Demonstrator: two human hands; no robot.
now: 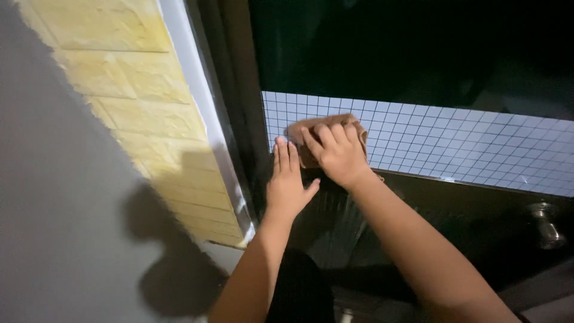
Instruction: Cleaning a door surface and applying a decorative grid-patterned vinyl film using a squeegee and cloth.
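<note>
I see open gridded panel (466,146) to the right; the dark frame (239,119) blocks my hands leftward, a metal knob (547,224) juts lower right.

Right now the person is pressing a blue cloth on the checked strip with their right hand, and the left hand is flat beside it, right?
Not quite. The cloth is brown, not blue, as the head view shows. The right hand does press it on the checked strip, and the left hand lies flat beside it.
</note>
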